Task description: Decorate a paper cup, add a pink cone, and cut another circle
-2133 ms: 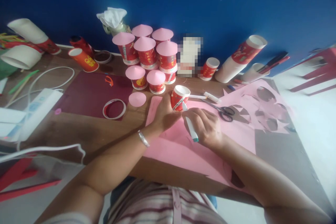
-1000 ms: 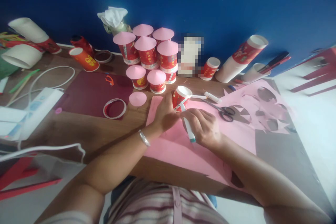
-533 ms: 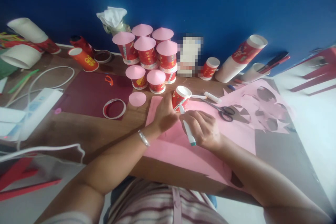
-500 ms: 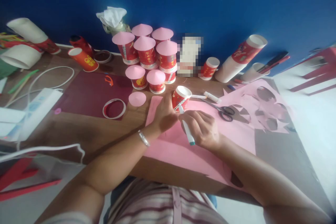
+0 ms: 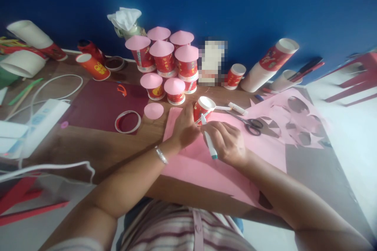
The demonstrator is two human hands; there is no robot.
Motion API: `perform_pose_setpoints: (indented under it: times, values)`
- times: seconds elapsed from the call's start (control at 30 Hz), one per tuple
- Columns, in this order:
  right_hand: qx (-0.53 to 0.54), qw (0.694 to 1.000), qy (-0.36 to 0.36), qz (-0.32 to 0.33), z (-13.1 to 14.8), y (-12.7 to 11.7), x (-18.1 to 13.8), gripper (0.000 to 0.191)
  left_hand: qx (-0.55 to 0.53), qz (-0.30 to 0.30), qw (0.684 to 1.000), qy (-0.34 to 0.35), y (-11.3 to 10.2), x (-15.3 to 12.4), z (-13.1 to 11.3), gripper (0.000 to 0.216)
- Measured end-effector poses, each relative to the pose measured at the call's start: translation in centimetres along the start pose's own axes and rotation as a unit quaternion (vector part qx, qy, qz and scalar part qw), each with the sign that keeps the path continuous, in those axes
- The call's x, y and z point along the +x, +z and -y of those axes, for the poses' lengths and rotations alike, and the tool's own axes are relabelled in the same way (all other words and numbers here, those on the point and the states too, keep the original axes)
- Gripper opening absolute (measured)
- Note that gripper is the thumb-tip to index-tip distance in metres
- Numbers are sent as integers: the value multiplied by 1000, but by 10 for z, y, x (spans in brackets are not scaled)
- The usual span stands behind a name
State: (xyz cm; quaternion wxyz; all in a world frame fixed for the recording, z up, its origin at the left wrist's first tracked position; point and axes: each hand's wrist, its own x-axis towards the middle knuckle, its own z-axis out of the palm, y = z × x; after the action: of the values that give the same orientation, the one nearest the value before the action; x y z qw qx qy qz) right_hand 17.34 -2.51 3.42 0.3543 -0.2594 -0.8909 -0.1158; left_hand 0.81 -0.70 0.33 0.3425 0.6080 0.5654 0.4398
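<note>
My left hand (image 5: 186, 127) is closed around the left side of a red paper cup (image 5: 202, 110) with a white rim, which it holds slightly tilted over a pink paper sheet (image 5: 191, 160). In my right hand (image 5: 228, 141) is a white marker (image 5: 210, 144) with a green end, its tip at the cup's printed side. Whether the tip touches the cup I cannot tell. Behind my left hand lies a pink paper disc (image 5: 153, 111). Black-handled scissors (image 5: 252, 126) rest on the pink sheet to the right of the cup.
Several red cups with pink cone tops (image 5: 161, 53) stand near the blue wall. Another red cup (image 5: 234, 76) and a cup stack (image 5: 269, 64) are at the back right. Cut pink paper (image 5: 287, 111) lies right; a cup ring (image 5: 127, 122) and white cable (image 5: 59, 75) lie left.
The marker's green end has shifted slightly up and left as my right hand tilts it. My left hand and the cup stay almost in the same place.
</note>
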Motion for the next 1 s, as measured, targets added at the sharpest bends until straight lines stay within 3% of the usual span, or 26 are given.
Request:
perform_pose_setpoints:
  times: [0.3,0.47,0.67,1.0]
  values:
    - [2,999,-25,-35,-2,-2,0,21,-14,15,1000,6,-3,2,1,36]
    - [8,999,-27,-34,-4,0,-4,25,-91,21,995,-26,-4,4,0,50]
    - [35,998,19,-52,-9,2,-7,31,-211,68,975,-15,-4,9,13,45]
    - [119,985,78,-100,-13,0,-4,24,-233,83,969,-13,-7,11,5,44]
